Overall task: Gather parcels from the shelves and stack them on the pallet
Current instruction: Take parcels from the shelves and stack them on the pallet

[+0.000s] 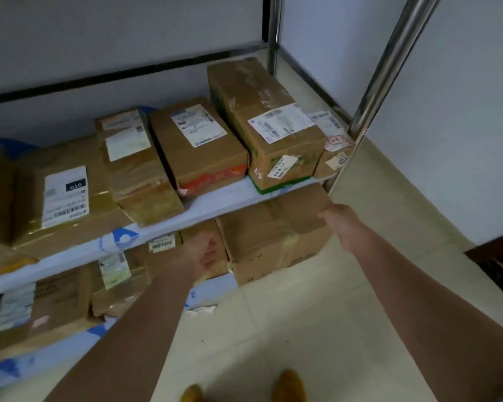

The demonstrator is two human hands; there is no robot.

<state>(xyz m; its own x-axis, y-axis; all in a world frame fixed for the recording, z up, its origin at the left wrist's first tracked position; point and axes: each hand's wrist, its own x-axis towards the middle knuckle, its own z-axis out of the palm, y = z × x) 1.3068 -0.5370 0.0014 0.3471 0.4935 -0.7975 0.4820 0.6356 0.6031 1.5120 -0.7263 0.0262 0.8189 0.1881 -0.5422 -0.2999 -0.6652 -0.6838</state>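
Two white shelves [215,201] hold parcels; pale tiled floor [302,314] below.

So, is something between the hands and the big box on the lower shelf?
Nothing visible. The right hand already touches the big box at its right top corner, and the left hand is at its left side.

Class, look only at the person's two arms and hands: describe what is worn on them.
Both forearms are bare: no sleeves, gloves, watch or bands show on the left hand or right hand. Any sleeve would lie outside the frame.
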